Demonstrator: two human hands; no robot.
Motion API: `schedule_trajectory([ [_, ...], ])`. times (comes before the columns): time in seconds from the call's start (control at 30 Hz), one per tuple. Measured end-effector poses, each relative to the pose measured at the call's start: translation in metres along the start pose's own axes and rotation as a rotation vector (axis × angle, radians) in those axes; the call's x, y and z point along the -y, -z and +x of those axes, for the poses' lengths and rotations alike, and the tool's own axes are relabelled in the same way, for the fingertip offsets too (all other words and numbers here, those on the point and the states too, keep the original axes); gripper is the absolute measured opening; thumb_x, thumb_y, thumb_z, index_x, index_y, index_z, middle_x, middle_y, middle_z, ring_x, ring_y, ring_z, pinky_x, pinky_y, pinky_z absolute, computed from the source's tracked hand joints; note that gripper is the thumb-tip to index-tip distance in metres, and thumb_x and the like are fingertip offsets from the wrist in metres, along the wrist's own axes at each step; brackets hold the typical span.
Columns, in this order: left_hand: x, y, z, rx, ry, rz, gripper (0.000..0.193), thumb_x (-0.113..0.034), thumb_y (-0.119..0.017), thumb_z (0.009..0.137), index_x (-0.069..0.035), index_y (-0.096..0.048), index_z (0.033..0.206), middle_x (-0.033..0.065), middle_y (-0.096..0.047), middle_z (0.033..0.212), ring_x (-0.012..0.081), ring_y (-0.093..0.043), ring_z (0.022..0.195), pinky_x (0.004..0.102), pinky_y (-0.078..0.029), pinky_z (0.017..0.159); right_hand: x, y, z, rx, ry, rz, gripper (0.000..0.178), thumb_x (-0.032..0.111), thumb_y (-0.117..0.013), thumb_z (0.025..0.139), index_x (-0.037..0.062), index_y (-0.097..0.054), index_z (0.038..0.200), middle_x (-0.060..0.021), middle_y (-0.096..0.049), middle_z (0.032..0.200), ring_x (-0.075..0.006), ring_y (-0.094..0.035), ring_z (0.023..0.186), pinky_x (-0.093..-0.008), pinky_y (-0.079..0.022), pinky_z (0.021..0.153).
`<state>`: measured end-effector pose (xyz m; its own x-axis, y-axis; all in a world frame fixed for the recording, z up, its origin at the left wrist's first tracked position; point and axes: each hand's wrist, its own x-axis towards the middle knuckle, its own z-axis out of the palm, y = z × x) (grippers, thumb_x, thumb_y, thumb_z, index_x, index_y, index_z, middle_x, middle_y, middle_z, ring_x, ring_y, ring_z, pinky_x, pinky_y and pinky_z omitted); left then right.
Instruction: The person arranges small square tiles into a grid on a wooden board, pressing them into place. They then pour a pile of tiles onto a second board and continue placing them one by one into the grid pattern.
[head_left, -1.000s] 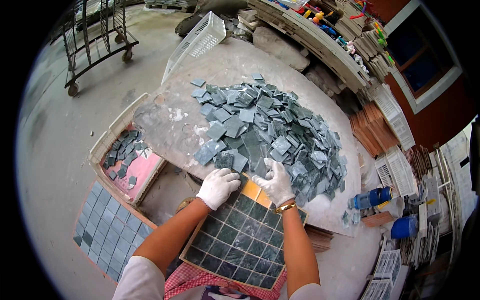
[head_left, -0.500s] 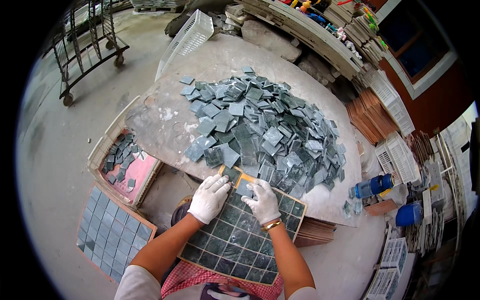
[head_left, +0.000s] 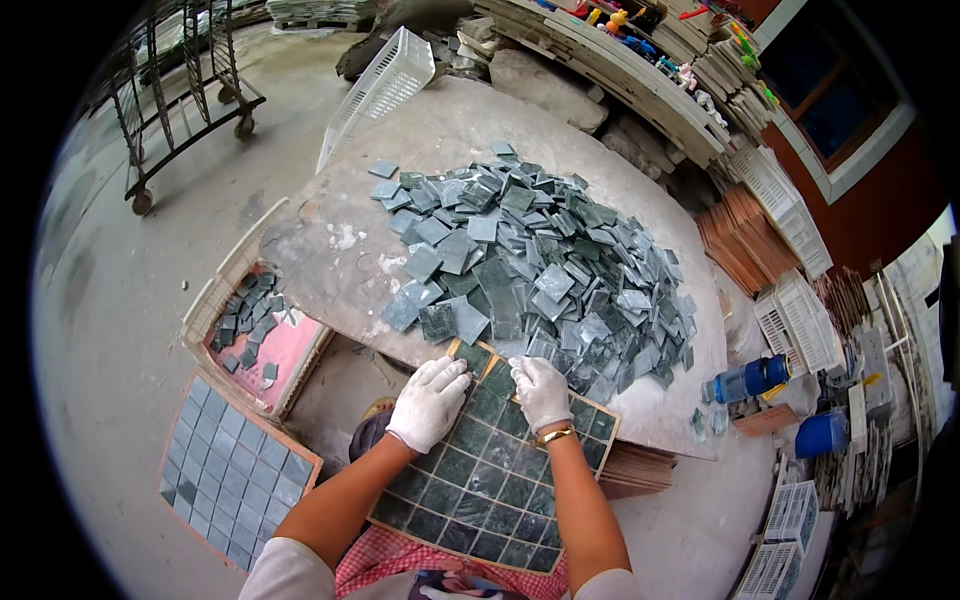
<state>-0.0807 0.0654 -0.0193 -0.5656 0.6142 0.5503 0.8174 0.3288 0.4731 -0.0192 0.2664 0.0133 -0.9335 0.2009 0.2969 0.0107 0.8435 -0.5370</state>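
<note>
A tray-like board (head_left: 612, 445) with a thin wooden rim rests tilted on my lap against the table edge. Rows of dark green square stone tiles (head_left: 478, 447) cover it. My left hand (head_left: 430, 402), in a white glove, lies over the board's upper left part, its fingers stretched toward the top row. My right hand (head_left: 541, 394), also gloved, has its fingers curled at the right edge of a stone tile (head_left: 497, 379) in the top row. That tile lies beside an orange strip of bare backing. Part of the board is hidden under both hands and forearms.
A heap of loose stone tiles (head_left: 540, 250) covers much of the table (head_left: 350, 290). To the left are a pink-bottomed crate (head_left: 285, 375) with tile pieces and another tiled board (head_left: 235, 460). A blue water jug (head_left: 750, 378) and white crates (head_left: 800, 320) stand right.
The tile in my right fingers has gone from tilted to lying in the top row, covering most of the orange backing. My right fingers have curled in. The view has shifted slightly.
</note>
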Motion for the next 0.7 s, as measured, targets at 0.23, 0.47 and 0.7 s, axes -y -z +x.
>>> schedule_trajectory([
  [0.23, -0.004, 0.001, 0.000, -0.009, 0.004, 0.008, 0.029, -0.010, -0.063, 0.079, -0.004, -0.063, 0.107, 0.0121, -0.061, 0.117, 0.0308, -0.054, 0.112, 0.0418, -0.042, 0.098, 0.026, -0.002, -0.023, 0.079, -0.014, -0.090, 0.019, 0.017, -0.066, 0.081, 0.0100, -0.066, 0.099, -0.0060, -0.059, 0.100, -0.0232, -0.061, 0.085, -0.0338, -0.050, 0.074],
  [0.47, -0.007, 0.004, 0.001, 0.049, -0.037, 0.060, 0.034, -0.014, -0.062, 0.080, -0.006, -0.061, 0.114, 0.0105, -0.060, 0.119, 0.0283, -0.053, 0.116, 0.0418, -0.040, 0.100, 0.028, -0.009, -0.017, 0.069, -0.048, -0.229, 0.016, 0.017, -0.066, 0.078, 0.0101, -0.067, 0.093, -0.0064, -0.062, 0.097, -0.0257, -0.061, 0.089, -0.0348, -0.050, 0.077],
  [0.7, -0.007, 0.004, 0.002, 0.224, -0.156, 0.043, 0.039, -0.022, -0.061, 0.083, -0.009, -0.060, 0.119, 0.0070, -0.059, 0.124, 0.0249, -0.049, 0.122, 0.0432, -0.033, 0.105, 0.035, -0.002, 0.017, -0.016, -0.225, -0.269, 0.035, 0.033, -0.069, 0.079, 0.0122, -0.062, 0.106, -0.0081, -0.061, 0.105, -0.0311, -0.062, 0.092, -0.0414, -0.051, 0.075],
])
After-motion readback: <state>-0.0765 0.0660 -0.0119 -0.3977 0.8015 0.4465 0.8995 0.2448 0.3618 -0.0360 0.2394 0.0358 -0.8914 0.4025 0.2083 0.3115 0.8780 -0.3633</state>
